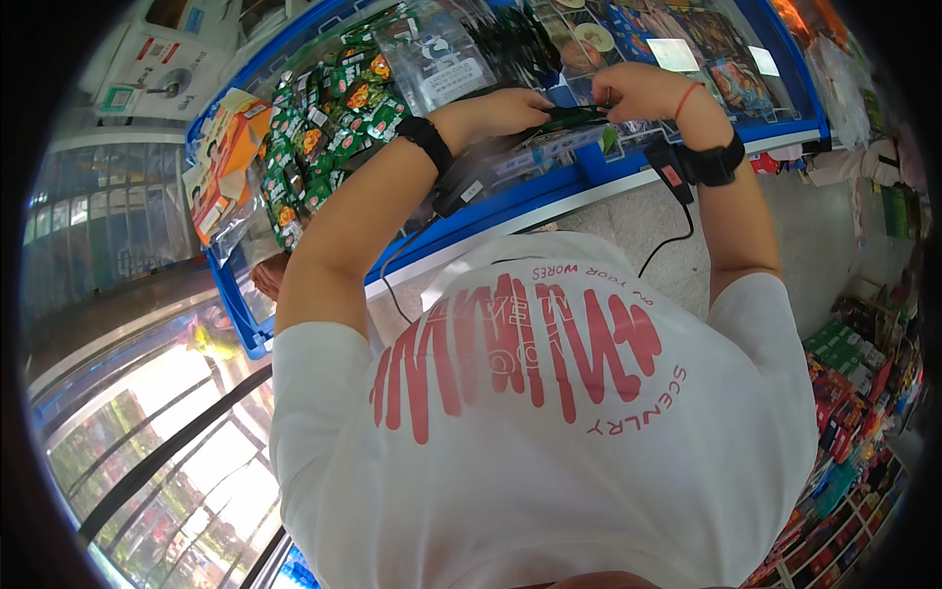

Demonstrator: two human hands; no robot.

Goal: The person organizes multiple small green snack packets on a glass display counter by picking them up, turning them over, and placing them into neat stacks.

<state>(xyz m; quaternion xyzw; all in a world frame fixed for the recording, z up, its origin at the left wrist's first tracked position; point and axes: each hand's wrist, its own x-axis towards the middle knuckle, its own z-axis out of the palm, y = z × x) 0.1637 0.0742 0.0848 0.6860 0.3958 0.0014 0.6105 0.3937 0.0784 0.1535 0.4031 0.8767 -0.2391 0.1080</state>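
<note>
My left hand [508, 109] reaches over the chest freezer with its fingers on one end of a dark, thin plastic packet [574, 116]. At the other end, the bent fingers of my right hand [644, 92] pinch the same packet. What is inside it cannot be made out. Beyond my left hand lies a clear printed plastic bag [434, 62] bearing writing. Many dark packets [519, 44] stand packed together behind the hands. To the left is a heap of green packets [338, 121] with orange pictures on them.
A blue-framed chest freezer [544, 191] with wire dividers spans the front. An opened orange carton [228, 162] sits at its left corner. Colourful packages [706, 44] lie at its right end. A white box [158, 70] is at upper left; goods on shelves [846, 390] line the right.
</note>
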